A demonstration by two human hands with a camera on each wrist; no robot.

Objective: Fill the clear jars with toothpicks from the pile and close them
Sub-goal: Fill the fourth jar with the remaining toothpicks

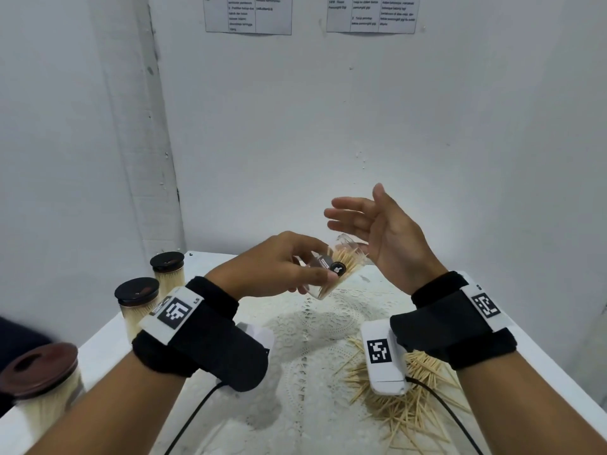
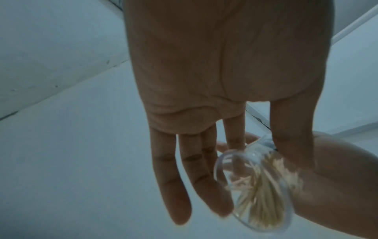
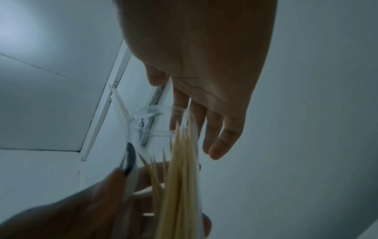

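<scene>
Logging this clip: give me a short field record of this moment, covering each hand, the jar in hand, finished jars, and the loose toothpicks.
left hand: grips the clear jar, tilted above the table
right hand: open, empty, beside the jar mouth
clear jar: no lid, partly filled with toothpicks
closed jars: three with dark lids, at the left edge
toothpick pile: on the table, near right
lace mat: under the hands

The clear jar looks like glossy see-through plastic, holding pale wooden toothpicks. Just below it a white lace cloth shows a rough openwork texture. Left of the jar, the closed jars carry dark brown, smooth, faintly shiny lids.
</scene>
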